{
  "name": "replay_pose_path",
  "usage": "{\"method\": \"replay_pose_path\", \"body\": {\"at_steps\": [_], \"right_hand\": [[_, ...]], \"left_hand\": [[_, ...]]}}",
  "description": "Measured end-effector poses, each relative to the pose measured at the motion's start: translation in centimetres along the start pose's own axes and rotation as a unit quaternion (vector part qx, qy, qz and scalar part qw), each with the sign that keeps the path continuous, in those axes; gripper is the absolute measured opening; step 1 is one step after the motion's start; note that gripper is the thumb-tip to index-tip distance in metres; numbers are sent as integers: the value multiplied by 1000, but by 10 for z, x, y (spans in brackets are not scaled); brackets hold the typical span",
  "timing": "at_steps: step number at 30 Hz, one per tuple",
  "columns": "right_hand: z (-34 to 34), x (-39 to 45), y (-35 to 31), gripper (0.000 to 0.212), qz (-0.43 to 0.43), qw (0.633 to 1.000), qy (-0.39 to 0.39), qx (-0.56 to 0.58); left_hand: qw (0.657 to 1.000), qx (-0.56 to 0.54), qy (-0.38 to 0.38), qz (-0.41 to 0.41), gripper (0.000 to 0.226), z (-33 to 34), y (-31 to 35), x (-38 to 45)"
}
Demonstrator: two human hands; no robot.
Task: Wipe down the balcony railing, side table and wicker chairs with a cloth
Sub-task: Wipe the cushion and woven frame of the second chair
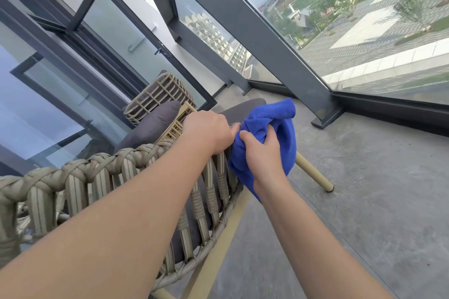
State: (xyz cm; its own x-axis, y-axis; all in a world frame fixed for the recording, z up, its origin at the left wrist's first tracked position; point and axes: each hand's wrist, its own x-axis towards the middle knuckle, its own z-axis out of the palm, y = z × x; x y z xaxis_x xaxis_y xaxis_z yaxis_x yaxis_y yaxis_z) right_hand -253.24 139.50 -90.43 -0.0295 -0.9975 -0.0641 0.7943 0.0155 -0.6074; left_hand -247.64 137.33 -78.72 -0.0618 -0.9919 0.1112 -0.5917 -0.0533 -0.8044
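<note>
A wicker chair (102, 177) with a braided rope rim and grey cushions stands right below me. My left hand (206, 128) is curled over the end of its backrest rim and its thumb touches a bunched blue cloth (269, 126). My right hand (262, 155) grips that cloth from below, just right of the chair's rim. Behind the chair stands a woven wicker side table (160, 94). The dark metal balcony railing (255, 24) with glass panels runs across the upper right.
A railing post base (328, 119) sits on the grey concrete floor (364, 189) to the right. One tan chair leg (313, 172) angles out over the floor. Dark-framed glass doors (60, 68) line the left side.
</note>
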Motion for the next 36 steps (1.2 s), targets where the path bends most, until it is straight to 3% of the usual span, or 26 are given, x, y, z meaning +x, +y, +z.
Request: {"method": "replay_pose_path", "body": {"at_steps": [9,13,17,23,30,36], "right_hand": [[-16,4,28,31,44,996,83,-9],[-28,-2,70,37,137,987,35,-79],[-27,-12,91,36,204,976,33,-69],[-13,-14,74,51,163,982,9,-98],[-7,-5,48,27,118,992,11,-36],[7,-4,16,35,86,994,31,57]], "left_hand": [[1000,2,13,2,68,-1,2,-3],[1000,11,10,-1,68,-2,2,-4],[1000,11,10,-3,69,-1,2,-2],[1000,15,7,-5,68,-2,1,-2],[1000,10,4,-7,68,-2,1,-2],[1000,5,0,-8,65,-3,1,-3]]}}
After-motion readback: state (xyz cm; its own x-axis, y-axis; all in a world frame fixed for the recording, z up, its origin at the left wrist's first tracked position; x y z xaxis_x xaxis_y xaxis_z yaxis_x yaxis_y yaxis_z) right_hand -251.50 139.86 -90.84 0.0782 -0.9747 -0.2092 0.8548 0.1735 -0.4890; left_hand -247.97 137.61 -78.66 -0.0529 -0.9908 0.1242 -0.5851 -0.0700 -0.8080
